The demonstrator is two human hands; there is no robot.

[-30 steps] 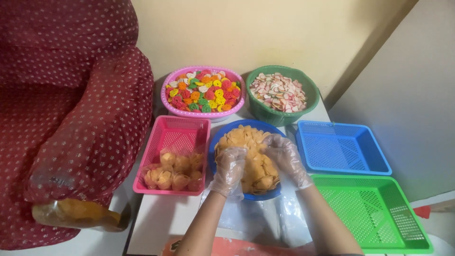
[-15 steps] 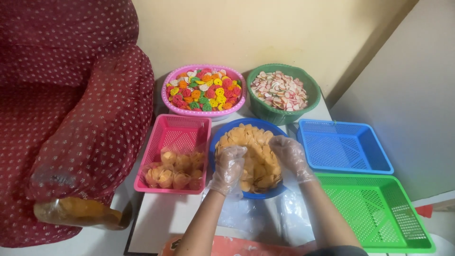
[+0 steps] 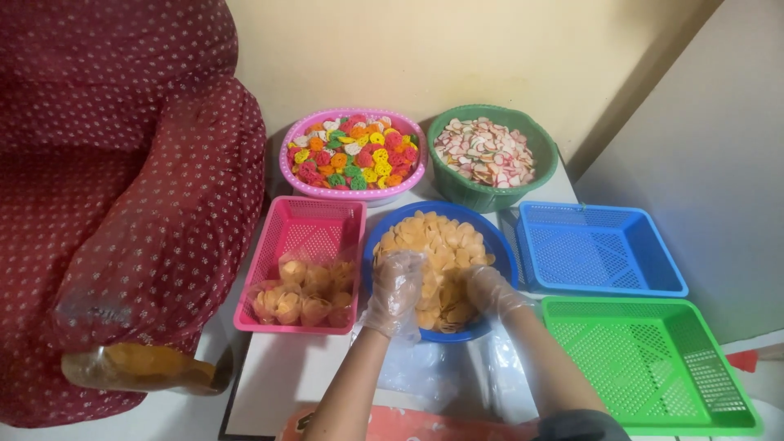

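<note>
Both gloved: my left hand (image 3: 394, 294) has curled shut over orange crackers (image 3: 441, 245); right hand (image 3: 490, 291) stays digging, grip unclear.

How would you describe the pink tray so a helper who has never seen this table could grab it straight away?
Start at the dark red spotted armchair on the left; the pink tray sits on the white table right beside it, left of the blue bowl of pale orange chips. It is the only rectangular mesh tray that is pink, and the only one holding small clear bags of chips.
</note>
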